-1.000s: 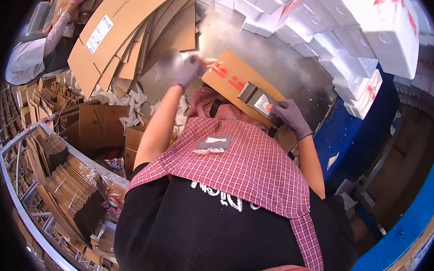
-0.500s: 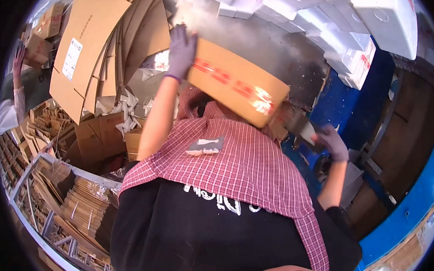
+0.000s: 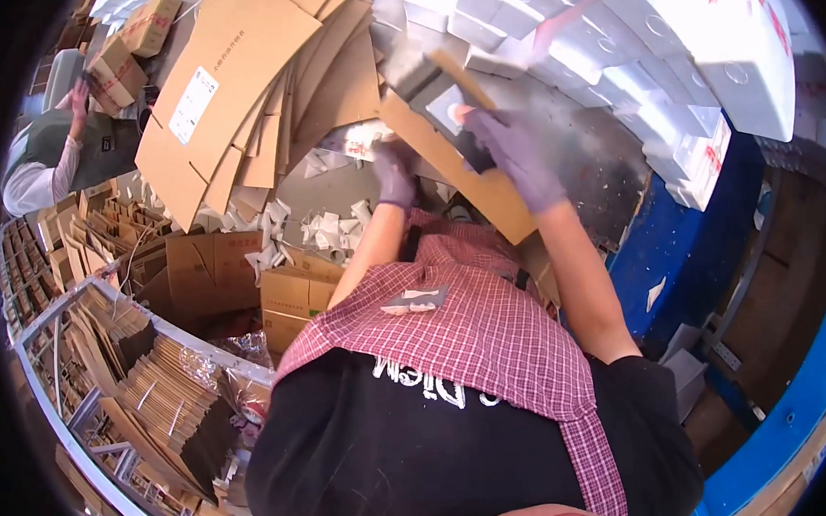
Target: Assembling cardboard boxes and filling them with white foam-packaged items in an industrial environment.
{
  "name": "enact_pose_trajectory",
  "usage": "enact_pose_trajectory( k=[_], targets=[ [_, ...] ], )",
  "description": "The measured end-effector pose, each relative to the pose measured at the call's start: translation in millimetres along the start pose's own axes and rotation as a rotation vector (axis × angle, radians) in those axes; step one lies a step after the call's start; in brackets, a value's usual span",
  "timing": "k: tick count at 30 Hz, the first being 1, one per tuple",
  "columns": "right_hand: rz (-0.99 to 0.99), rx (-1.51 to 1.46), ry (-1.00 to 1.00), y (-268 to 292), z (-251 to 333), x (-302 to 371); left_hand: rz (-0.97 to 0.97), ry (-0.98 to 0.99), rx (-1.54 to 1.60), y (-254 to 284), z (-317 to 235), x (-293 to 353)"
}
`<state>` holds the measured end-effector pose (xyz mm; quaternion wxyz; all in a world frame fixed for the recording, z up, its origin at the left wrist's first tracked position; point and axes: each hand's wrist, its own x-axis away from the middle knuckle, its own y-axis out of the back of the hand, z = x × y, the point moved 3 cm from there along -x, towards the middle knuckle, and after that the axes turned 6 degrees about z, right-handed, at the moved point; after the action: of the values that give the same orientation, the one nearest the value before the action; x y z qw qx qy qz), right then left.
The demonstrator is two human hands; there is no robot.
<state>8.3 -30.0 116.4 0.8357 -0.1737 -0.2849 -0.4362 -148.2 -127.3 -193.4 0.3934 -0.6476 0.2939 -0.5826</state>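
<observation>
A brown cardboard box [image 3: 489, 190] lies at a slant in front of my apron. My gloved right hand [image 3: 518, 154] reaches over it, closed on a dark hand-held tape dispenser [image 3: 444, 107] with a pale part. Motion blurs the dispenser, which covers much of the box's upper face. My gloved left hand [image 3: 394, 177] is by the box's left end, close to its near edge. Its fingers are smeared, and whether they grip the box cannot be made out.
Flattened cartons [image 3: 235, 71] lean in a stack at the left. White foam boxes [image 3: 701, 47] are piled at the far right. Scraps [image 3: 332, 229] litter the floor near a small carton [image 3: 289, 302]. A metal rack [image 3: 174, 336] holds cardboard sheets. Another person [image 3: 53, 160] handles boxes at far left.
My right hand has swung from the right side up and left over the box with the dispenser. My left hand has come down nearer my body. The box's red-marked face no longer shows.
</observation>
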Motion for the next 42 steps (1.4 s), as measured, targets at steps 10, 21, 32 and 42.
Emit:
enact_pose_trajectory(
  k=[10,21,32,42],
  targets=[
    [-0.061,0.296,-0.009,88.7,-85.9,74.0,0.479,-0.701,-1.893,-143.3,-31.2,18.9],
    [-0.732,0.426,-0.022,121.2,-265.6,92.3,0.369,-0.842,-2.745,-120.2,-21.7,98.4],
    [-0.065,0.018,-0.118,60.7,-134.1,111.3,0.186,0.864,-1.091,-206.4,36.3,140.7],
    [-0.089,0.211,-0.313,133.0,-197.8,117.7,0.265,0.178,-2.108,-95.5,-14.7,20.9]
  ],
)
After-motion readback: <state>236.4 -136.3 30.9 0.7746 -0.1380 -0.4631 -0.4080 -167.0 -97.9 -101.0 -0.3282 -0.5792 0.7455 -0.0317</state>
